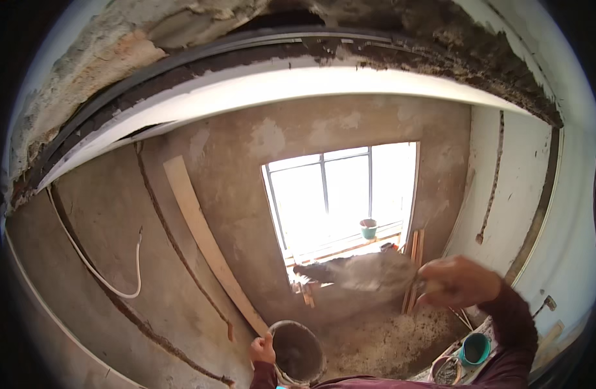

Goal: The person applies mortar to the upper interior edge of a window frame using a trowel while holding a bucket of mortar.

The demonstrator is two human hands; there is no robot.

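Observation:
My left hand [263,349] is closed on the rim of a bucket [298,324], whose inside looks grey with mortar. At the right, my raised right hand [458,282] is closed around the handle of a trowel [376,271]. Its broad grey blade points left across the lower part of the window and is smeared by motion. A darker clump shows at the blade's far left end; whether it is mortar on the blade or coming off it, I cannot tell.
Overhead runs a rough broken edge [401,55] above a white band. A long board [207,243] leans on the left wall, near a loose white cable [140,269]. A green bucket [368,227] stands on the windowsill. Another teal bucket [474,349] is at the lower right.

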